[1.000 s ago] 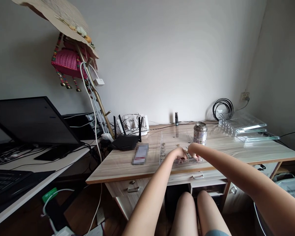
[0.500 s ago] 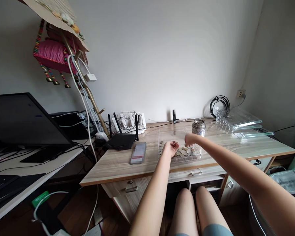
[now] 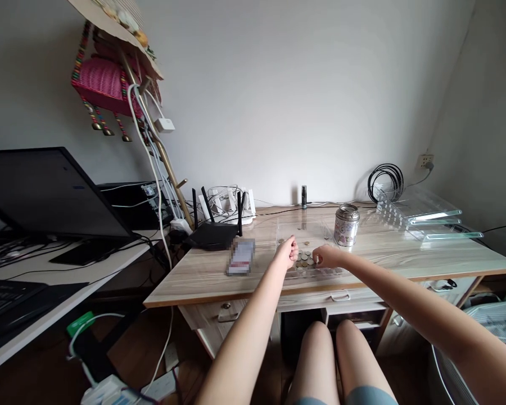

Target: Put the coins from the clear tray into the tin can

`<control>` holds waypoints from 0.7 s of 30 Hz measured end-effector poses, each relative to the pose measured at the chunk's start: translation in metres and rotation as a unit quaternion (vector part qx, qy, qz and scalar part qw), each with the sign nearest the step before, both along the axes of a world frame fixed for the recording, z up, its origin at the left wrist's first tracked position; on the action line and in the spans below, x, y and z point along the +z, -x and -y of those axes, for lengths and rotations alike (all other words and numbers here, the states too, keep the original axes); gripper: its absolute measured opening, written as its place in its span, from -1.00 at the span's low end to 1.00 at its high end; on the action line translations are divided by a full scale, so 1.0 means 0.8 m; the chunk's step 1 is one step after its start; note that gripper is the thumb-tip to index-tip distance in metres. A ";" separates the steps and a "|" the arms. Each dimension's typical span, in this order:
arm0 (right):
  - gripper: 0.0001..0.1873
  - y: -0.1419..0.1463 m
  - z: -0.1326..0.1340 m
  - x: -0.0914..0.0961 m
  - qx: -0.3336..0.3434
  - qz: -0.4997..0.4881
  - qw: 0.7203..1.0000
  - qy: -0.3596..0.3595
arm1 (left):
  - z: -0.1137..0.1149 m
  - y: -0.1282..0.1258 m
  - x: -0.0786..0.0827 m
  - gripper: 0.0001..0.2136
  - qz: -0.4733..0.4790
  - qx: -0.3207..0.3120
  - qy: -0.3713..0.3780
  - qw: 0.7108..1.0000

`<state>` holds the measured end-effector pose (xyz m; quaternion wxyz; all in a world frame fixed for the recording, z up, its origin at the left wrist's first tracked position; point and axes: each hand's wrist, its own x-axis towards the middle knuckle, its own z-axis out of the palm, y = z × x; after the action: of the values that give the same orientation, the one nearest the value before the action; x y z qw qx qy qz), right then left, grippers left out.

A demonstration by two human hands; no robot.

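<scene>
Several coins [image 3: 304,260] lie in a shallow clear tray [image 3: 341,271] on the desk, mostly towards its front, with a few single ones farther back. Over the left part of the tray, my left hand [image 3: 285,253] is closed with its fingers curled in, and what it holds is hidden. My right hand [image 3: 326,256] reaches down to the coins from the right. Its thumb and fingers are pinched around a small pale piece that looks like a coin. A patterned metal tin [image 3: 346,226] with a round top stands just behind my right hand.
On the desk [image 3: 206,281], a blurred phone-like item [image 3: 241,257] and a black router [image 3: 214,235] are to the left. A small dark bottle [image 3: 304,197] stands near the wall. Stacked clear trays [image 3: 434,219] and coiled black cable [image 3: 385,183] are at the right.
My right hand has come down and nearer to the coins. My left hand has turned and closed more tightly. Fewer coins show at the front, and the whole view has shifted slightly.
</scene>
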<state>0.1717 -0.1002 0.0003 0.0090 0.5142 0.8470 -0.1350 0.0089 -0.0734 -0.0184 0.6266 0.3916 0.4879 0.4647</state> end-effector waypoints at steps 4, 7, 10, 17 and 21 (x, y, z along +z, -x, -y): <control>-0.82 -0.001 -0.008 -0.009 0.010 -0.014 1.000 0.008 | 0.006 0.001 0.006 -0.74 -0.180 -0.045 -0.062 0.981; -0.78 0.002 -0.018 -0.012 0.007 -0.025 1.000 0.011 | 0.002 0.001 0.017 -0.72 -0.399 -0.069 -0.158 0.900; -0.66 0.008 -0.029 -0.016 0.000 -0.032 0.999 0.016 | -0.008 0.009 0.028 -0.72 -0.433 -0.054 -0.173 0.883; -0.64 0.023 -0.045 -0.013 -0.004 -0.022 0.999 0.031 | -0.022 0.028 0.014 -0.79 -0.327 -0.043 -0.100 0.939; -0.66 0.031 -0.047 -0.015 -0.003 -0.034 0.999 0.032 | -0.020 0.025 0.000 -0.85 -0.205 -0.032 -0.035 0.978</control>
<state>0.1471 -0.0627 -0.0115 -0.0042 0.5110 0.8406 -0.1794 -0.0107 -0.0576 -0.0186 0.5140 0.5159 0.5760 0.3712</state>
